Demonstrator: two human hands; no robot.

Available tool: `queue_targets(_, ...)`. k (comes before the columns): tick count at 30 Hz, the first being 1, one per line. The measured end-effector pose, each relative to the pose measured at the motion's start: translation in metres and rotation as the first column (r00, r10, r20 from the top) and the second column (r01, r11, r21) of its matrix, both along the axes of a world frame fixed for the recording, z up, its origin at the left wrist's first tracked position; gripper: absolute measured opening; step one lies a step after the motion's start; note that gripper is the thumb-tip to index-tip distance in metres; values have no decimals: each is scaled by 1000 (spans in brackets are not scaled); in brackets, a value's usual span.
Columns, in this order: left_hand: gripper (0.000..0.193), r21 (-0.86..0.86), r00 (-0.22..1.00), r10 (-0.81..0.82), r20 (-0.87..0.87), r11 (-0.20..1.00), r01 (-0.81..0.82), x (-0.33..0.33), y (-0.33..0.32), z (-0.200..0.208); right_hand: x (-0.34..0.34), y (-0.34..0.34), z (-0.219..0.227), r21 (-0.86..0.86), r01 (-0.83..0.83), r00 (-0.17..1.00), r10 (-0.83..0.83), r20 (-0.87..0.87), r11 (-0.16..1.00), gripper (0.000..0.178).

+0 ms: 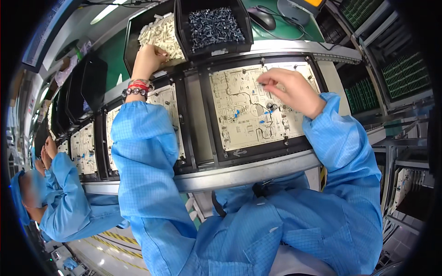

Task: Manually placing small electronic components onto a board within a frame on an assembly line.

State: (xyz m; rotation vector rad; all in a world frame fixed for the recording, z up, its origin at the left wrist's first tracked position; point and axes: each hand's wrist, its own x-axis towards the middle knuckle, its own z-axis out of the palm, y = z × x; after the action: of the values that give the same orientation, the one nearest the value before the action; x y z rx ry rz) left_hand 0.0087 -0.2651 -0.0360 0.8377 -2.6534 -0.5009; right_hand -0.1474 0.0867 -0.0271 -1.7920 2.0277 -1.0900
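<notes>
My left hand (150,60), with bracelets at the wrist, reaches into the near edge of a black bin of small white connectors (161,36). Its fingers are curled together at the pile; whatever is between them is hidden. Over a pale circuit board (239,122) in a black frame, my right hand (292,89) pinches a small dark component (262,84) between thumb and fingertips, close above the board. Several blue parts and round dark ones stand on this board. A second board (161,99) lies under my left forearm.
Beside the connectors stands a black bin of small dark parts (215,28). A computer mouse (261,19) lies behind the metal rail (285,46). On the left a co-worker in blue (76,207) handles boards along the same line. Racks of green boards (405,76) stand at right.
</notes>
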Motion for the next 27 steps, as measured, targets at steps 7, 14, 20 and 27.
queue_targets(7, 22, 75, 990, 2, -139, 997, 8, 11, 35, 21, 27, 14, -33, 71, -311, 944, 316, -89, 948, 11)
queue_targets(14, 22, 572, 875, -63, -481, 733, 368, 32, 121, 51, 41, 12, -45, 53, -310, 943, 314, -108, 949, 14)
queue_targets(20, 21, 758, 871, -23, -490, 482, 439, 43, 152, 53, 42, 2, -46, 42, -324, 936, 327, -131, 945, 11)
queue_targets(27, 11, 780, 882, 11, -471, 473, 410, 49, 173, 58, 53, 3, -48, -97, -265, 901, 211, -378, 959, 10)
